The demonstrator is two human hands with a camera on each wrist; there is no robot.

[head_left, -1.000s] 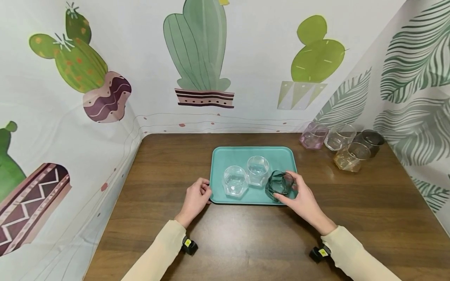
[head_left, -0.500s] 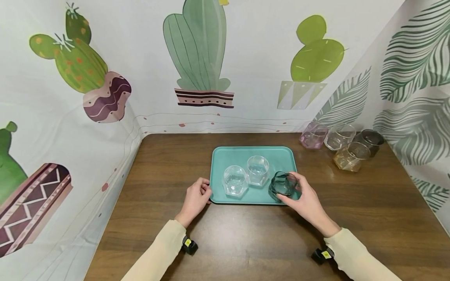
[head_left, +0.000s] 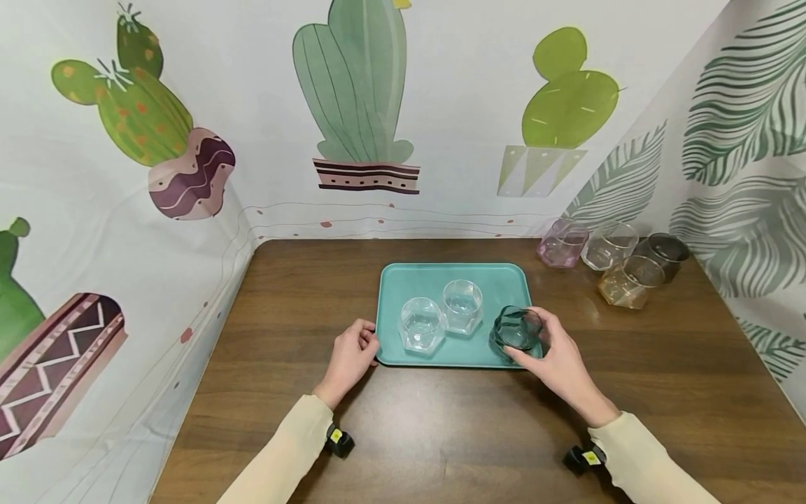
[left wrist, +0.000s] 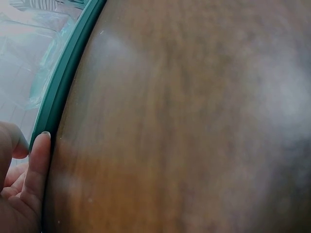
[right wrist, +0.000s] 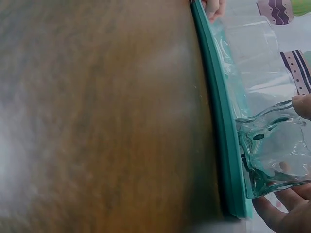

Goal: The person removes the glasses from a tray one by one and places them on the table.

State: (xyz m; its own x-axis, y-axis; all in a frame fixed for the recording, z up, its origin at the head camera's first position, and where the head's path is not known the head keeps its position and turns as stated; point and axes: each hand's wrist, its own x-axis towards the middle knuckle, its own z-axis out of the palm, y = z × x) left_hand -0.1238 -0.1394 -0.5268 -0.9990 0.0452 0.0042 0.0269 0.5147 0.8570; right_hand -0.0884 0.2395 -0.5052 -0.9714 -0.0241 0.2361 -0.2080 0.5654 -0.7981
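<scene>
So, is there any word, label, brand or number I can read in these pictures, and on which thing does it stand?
No readable text in any view.
Yellow tags on the black wrist cameras and: too small to read.
Glasses, teal tray and cactus backdrop: no writing.

Right hand (head_left: 554,357) grips a green glass (head_left: 518,329) at the near right corner of a teal tray (head_left: 497,280) bearing two clear glasses (head_left: 420,323); left hand (head_left: 349,357) holds the tray's left edge.
</scene>
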